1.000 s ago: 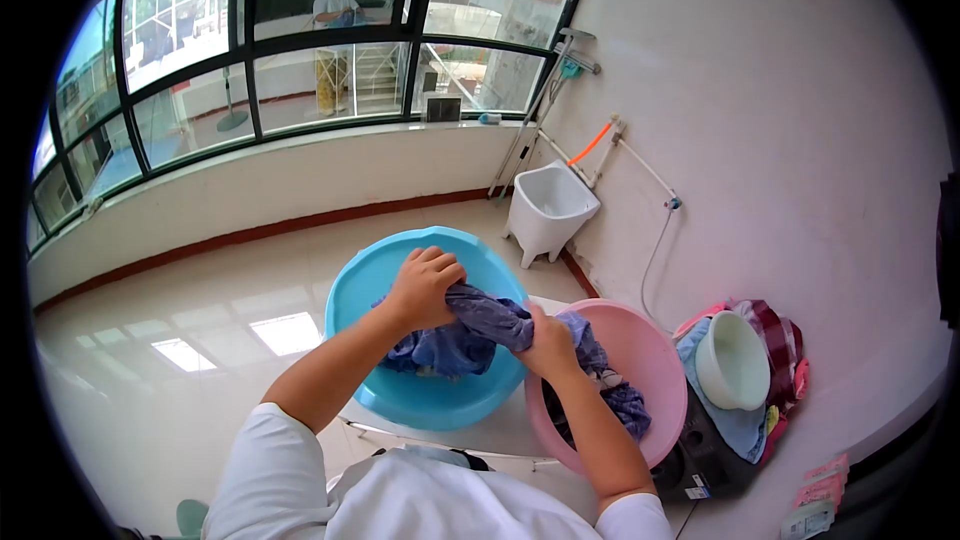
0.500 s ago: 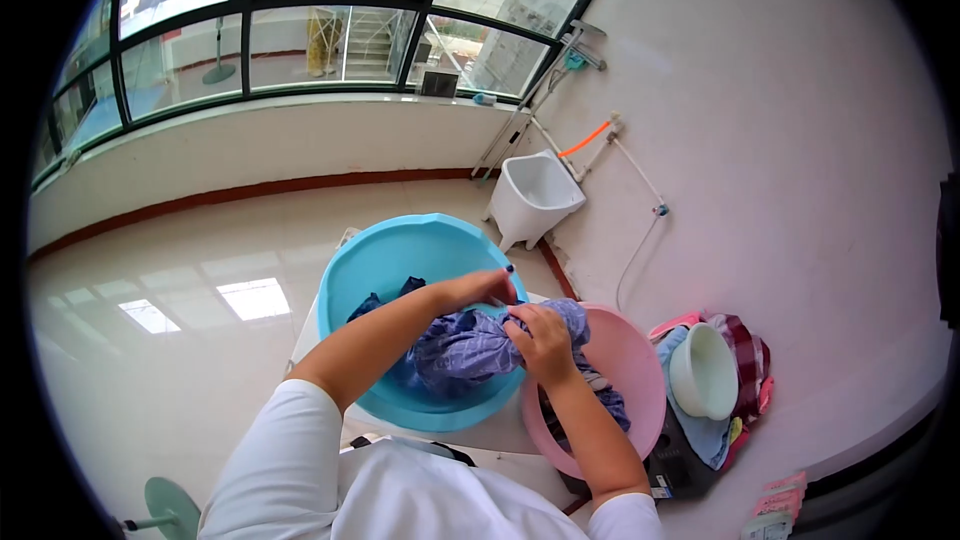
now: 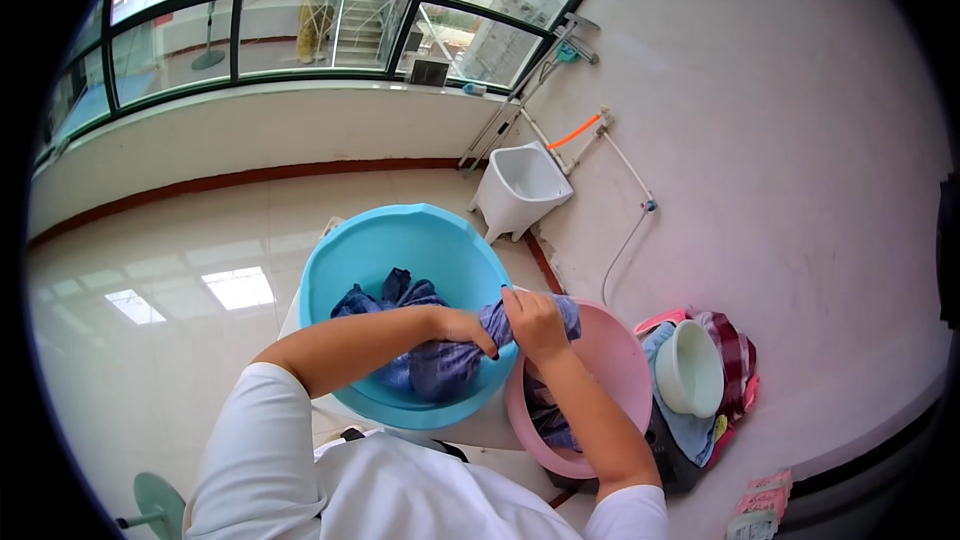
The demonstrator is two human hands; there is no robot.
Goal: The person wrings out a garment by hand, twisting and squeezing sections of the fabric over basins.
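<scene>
A blue-purple cloth [image 3: 441, 370] hangs from my hands into the large blue basin [image 3: 325, 270]. My left hand [image 3: 463, 328] grips the cloth at the basin's right side. My right hand [image 3: 535, 323] is closed round its bunched upper part, above the gap between the blue basin and the pink basin [image 3: 622, 365]. The cloth looks twisted between the two hands, and one end sticks out to the right of my right hand. Darker cloth [image 3: 548, 422] lies in the pink basin, partly hidden by my right forearm.
Right of the pink basin, a pale green bowl [image 3: 690, 370] rests on piled cloths [image 3: 735, 345]. A white mop sink [image 3: 527, 180] stands by the wall, with mop handles [image 3: 512, 115] beside it. A green round object [image 3: 160, 502] is at the lower left.
My left hand moved down from the upper part of the cloth, and my right hand now grips it higher. The cloth is more tightly bunched. The view has shifted, moving the basins slightly left.
</scene>
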